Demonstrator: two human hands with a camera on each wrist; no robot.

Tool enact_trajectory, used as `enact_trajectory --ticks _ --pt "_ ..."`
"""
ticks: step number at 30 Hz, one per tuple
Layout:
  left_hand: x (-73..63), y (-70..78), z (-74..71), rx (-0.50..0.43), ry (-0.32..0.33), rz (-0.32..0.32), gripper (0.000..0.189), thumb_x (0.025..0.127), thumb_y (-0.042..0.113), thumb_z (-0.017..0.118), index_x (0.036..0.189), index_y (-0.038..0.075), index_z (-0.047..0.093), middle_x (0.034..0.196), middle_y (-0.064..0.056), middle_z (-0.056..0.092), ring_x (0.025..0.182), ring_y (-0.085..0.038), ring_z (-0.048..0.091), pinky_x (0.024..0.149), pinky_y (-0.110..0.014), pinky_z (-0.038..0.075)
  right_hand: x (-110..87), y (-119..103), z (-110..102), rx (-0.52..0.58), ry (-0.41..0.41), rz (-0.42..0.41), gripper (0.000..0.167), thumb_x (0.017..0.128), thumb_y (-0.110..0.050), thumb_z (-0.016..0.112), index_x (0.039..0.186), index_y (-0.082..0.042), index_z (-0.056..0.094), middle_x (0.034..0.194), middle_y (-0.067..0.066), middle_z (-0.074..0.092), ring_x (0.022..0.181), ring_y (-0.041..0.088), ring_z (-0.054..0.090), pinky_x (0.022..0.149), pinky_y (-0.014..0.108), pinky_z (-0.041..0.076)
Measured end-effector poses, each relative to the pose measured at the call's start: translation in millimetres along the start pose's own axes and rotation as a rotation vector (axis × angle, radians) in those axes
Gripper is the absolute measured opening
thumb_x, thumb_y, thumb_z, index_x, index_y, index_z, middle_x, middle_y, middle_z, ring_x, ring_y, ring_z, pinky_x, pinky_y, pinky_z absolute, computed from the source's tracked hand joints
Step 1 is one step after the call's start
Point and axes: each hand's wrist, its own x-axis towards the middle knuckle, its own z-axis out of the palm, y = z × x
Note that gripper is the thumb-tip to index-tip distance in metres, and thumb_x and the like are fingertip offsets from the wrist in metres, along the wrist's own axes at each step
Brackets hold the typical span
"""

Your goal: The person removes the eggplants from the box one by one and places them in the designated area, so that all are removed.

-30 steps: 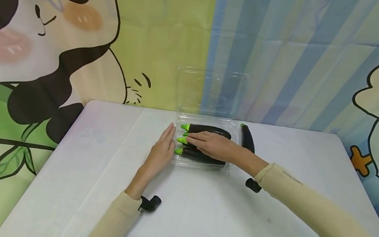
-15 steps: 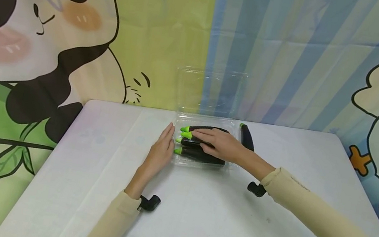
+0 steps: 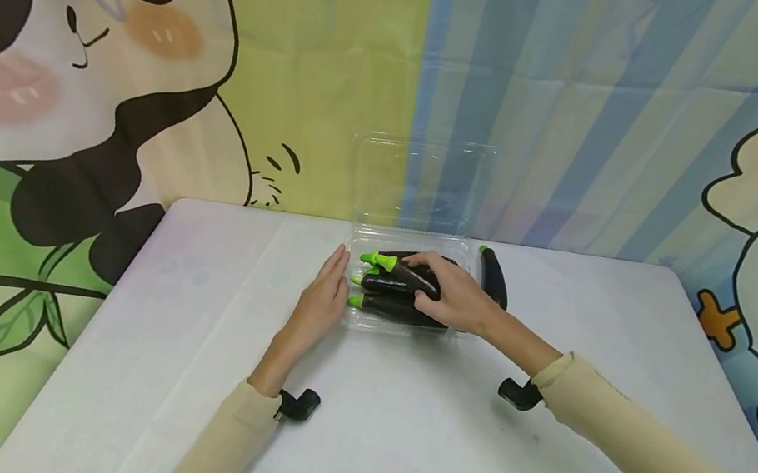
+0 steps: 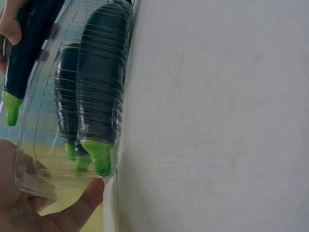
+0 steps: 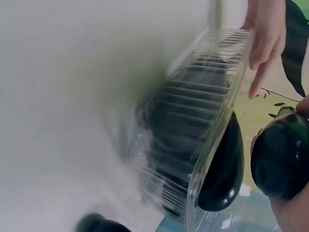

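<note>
My right hand (image 3: 458, 297) grips an eggplant (image 3: 410, 275) with a bright green stem end, its thumb and fingers round the body. The held eggplant is raised above the clear plastic box (image 3: 363, 325), stem pointing left, and in the left wrist view it hangs beyond the box wall. Several dark eggplants (image 3: 404, 311) lie side by side inside the box, partly hidden by the right hand. Against the box's left end rests my left hand (image 3: 322, 301), fingers straight, with its thumb (image 4: 87, 203) near the lower corner in the left wrist view.
The box's transparent lid (image 3: 422, 185) stands upright at the back, against the printed curtain (image 3: 569, 109). One more eggplant (image 3: 494, 275) lies on the white tablecloth (image 3: 418, 446), right of the box and close behind the right forearm.
My right hand has gone from lying flat over the eggplants to gripping one, which has come up from the others and tilted. The left hand stays at the box's end.
</note>
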Motion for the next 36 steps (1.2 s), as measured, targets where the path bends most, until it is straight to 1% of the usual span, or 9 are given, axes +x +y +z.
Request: enact_trajectory --ticks 7,10,15,17,20,27,31,32,36 --pt "0.0 0.6 0.3 -0.002 -0.006 -0.004 0.052 0.104 0.018 0.034 0.154 0.009 0.024 0.164 0.001 0.017 0.148 -0.022 0.024 0.12 -0.044 0.026 -14.7 -2 2 0.063 0.169 -0.043 0.037 0.093 -0.012 0.064 0.128 -0.002 0.058 0.13 0.014 0.057 0.122 0.031 0.055 0.102 0.05 0.047" --pt "0.2 1.5 0.6 -0.011 -0.009 -0.007 0.052 0.104 0.018 0.034 0.154 0.009 0.025 0.164 0.001 0.017 0.149 -0.022 0.023 0.12 -0.045 0.026 -22.5 -1 5 0.07 0.228 -0.007 0.04 0.091 -0.012 0.066 0.129 -0.001 0.06 0.129 0.014 0.059 0.122 0.032 0.056 0.099 0.049 0.049" --pt "1.0 0.9 1.3 0.009 -0.015 -0.002 0.052 0.104 0.018 0.033 0.154 0.008 0.024 0.164 -0.001 0.016 0.149 -0.022 0.022 0.12 -0.044 0.026 -33.9 3 8 0.078 0.319 0.066 0.045 0.088 -0.007 0.067 0.132 -0.002 0.059 0.131 0.015 0.059 0.121 0.033 0.056 0.082 0.043 0.055" --pt "0.9 0.6 0.9 0.015 -0.015 -0.004 0.052 0.104 0.018 0.033 0.154 0.008 0.024 0.164 -0.001 0.016 0.149 -0.021 0.022 0.12 -0.043 0.026 -38.3 4 8 0.103 0.342 0.099 0.048 0.087 -0.005 0.064 0.134 -0.004 0.057 0.133 0.015 0.057 0.118 0.032 0.056 0.074 0.036 0.052" --pt "0.4 1.0 -0.1 0.008 -0.012 -0.01 0.052 0.104 0.018 0.033 0.154 0.009 0.024 0.164 0.0 0.016 0.149 -0.021 0.021 0.121 -0.043 0.025 -44.9 2 8 0.153 0.369 0.144 0.052 0.086 -0.004 0.061 0.138 -0.006 0.054 0.138 0.015 0.053 0.112 0.03 0.056 0.069 0.029 0.046" --pt "0.5 1.4 -1.8 0.007 -0.018 -0.015 0.052 0.104 0.019 0.032 0.155 0.01 0.023 0.164 -0.001 0.016 0.15 -0.021 0.021 0.121 -0.043 0.023 -56.9 0 4 0.215 0.46 0.22 0.05 0.091 -0.007 0.061 0.141 -0.01 0.052 0.142 0.014 0.052 0.102 0.029 0.058 0.065 0.023 0.047" --pt "1.2 1.5 -1.8 0.007 -0.014 -0.014 0.052 0.104 0.019 0.033 0.155 0.01 0.023 0.164 0.0 0.017 0.149 -0.021 0.021 0.121 -0.043 0.024 -63.1 0 1 0.233 0.477 0.249 0.049 0.093 -0.01 0.062 0.141 -0.012 0.052 0.146 0.015 0.05 0.098 0.03 0.06 0.063 0.021 0.047" --pt "1.2 1.3 -1.7 0.008 -0.015 -0.013 0.052 0.104 0.019 0.033 0.154 0.01 0.023 0.164 0.0 0.017 0.149 -0.021 0.021 0.121 -0.043 0.024 -65.0 1 0 0.232 0.479 0.25 0.049 0.094 -0.01 0.062 0.142 -0.012 0.051 0.147 0.015 0.049 0.098 0.03 0.06 0.063 0.019 0.046" --pt "0.7 1.1 -1.5 0.009 -0.023 -0.024 0.052 0.104 0.02 0.033 0.155 0.011 0.022 0.165 0.003 0.014 0.15 -0.02 0.02 0.121 -0.042 0.023 -71.9 2 0 0.232 0.523 0.241 0.047 0.095 -0.01 0.06 0.142 -0.01 0.05 0.148 0.015 0.047 0.119 0.035 0.058 0.07 0.01 0.044"
